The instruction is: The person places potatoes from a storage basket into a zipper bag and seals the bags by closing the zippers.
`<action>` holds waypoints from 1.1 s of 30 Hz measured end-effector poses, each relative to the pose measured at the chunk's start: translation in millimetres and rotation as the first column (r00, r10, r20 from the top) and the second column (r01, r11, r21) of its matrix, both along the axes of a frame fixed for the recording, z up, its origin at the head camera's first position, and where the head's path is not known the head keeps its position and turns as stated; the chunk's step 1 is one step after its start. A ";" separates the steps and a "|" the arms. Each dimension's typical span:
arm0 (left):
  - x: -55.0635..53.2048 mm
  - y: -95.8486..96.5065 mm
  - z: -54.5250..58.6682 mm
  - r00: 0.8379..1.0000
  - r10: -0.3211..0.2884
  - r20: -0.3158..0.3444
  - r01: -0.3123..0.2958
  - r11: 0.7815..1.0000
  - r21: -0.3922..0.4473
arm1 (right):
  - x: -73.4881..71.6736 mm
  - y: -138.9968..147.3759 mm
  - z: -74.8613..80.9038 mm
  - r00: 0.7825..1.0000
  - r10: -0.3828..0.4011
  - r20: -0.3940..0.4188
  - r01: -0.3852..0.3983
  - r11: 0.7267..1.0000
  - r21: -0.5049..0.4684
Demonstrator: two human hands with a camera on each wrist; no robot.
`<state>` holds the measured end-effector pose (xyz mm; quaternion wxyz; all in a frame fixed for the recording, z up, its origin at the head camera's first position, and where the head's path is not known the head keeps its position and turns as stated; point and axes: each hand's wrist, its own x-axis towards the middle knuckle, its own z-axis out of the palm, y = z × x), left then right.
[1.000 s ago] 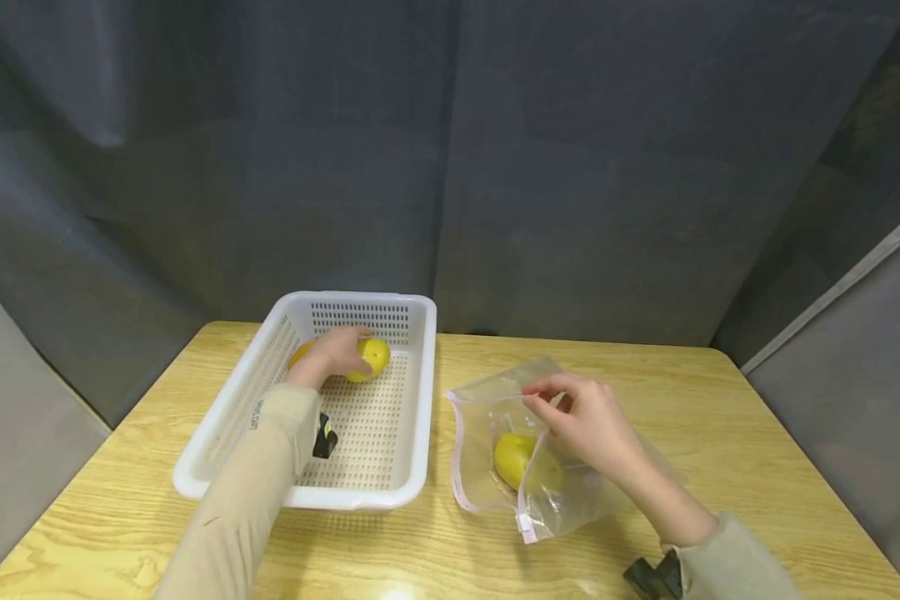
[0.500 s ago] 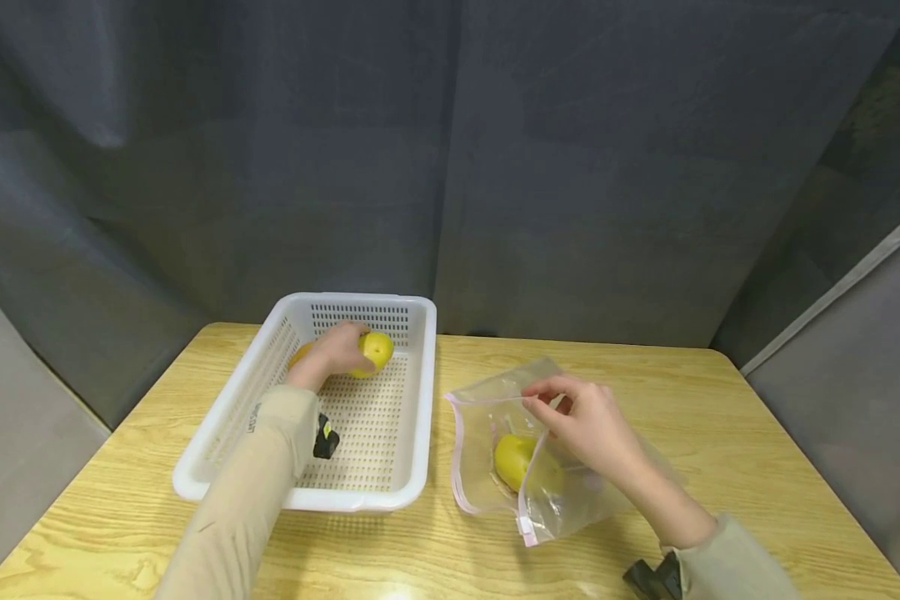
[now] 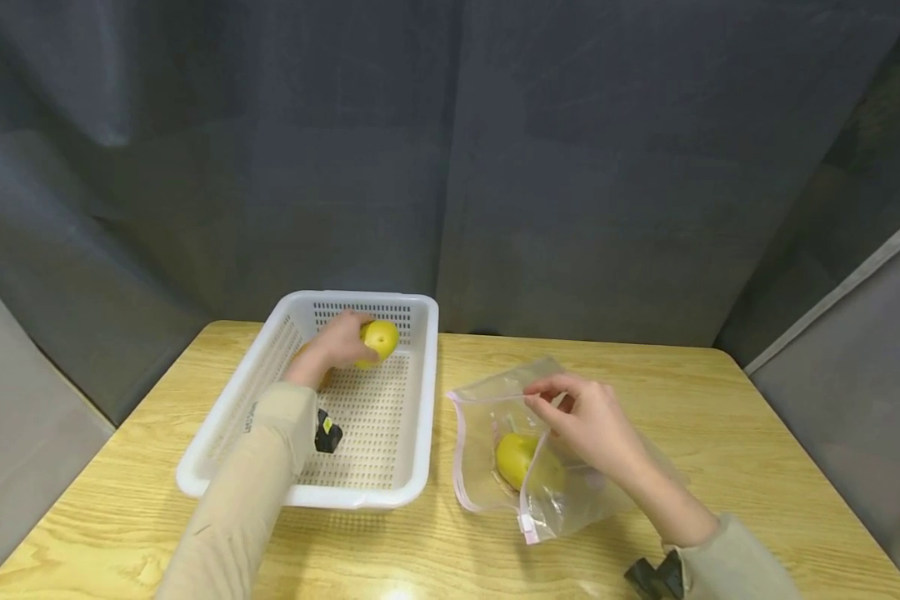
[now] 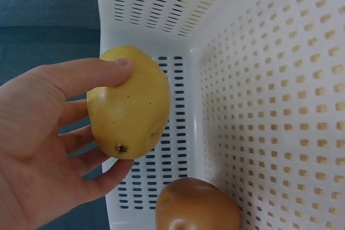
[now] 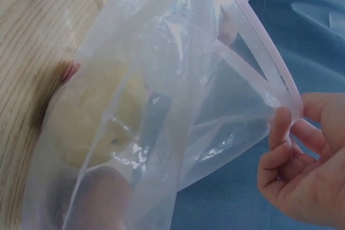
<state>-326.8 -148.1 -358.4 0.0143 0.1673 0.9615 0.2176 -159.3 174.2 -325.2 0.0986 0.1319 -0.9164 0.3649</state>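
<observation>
In the head view my left hand (image 3: 337,342) is inside the white slotted basket (image 3: 425,400), gripping a yellow fruit (image 3: 381,337). The left wrist view shows this fruit (image 4: 132,103) as oblong and speckled, with a small dark stem spot, between thumb and fingers. Below it in the basket lies a smooth brown fruit (image 4: 197,206). My right hand (image 3: 592,425) pinches the upper edge of a clear zip bag (image 3: 480,417), whose mouth gapes to the left. Through the plastic show a yellow fruit (image 5: 97,111) and a brownish rounded thing (image 5: 102,197).
Basket and bag stand side by side on a wooden table (image 3: 720,433). Dark curtains (image 3: 570,167) hang behind the table, with grey panels at both sides. A black wrist device (image 3: 327,432) sits under each sleeve.
My left hand has lifted the yellow fruit slightly, up and to the right within the basket. The right hand and the bag have stayed about where they were.
</observation>
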 end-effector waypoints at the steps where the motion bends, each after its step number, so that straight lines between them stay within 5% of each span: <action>1: 0.1 0.1 0.7 1.000 -0.005 -0.001 0.005 1.000 0.004 | 0.0 0.0 0.1 1.000 0.001 -0.001 -0.001 1.000 0.001; 15: -0.2 -4.9 4.6 1.000 -0.009 -0.020 0.011 0.998 0.056 | -0.9 -1.8 -1.4 1.000 0.009 0.002 -0.009 1.000 0.010; 33: 9.3 -1.2 23.2 1.000 0.007 -0.016 -0.006 0.994 0.106 | -0.9 -0.8 0.1 1.000 0.002 -0.003 -0.002 0.999 0.032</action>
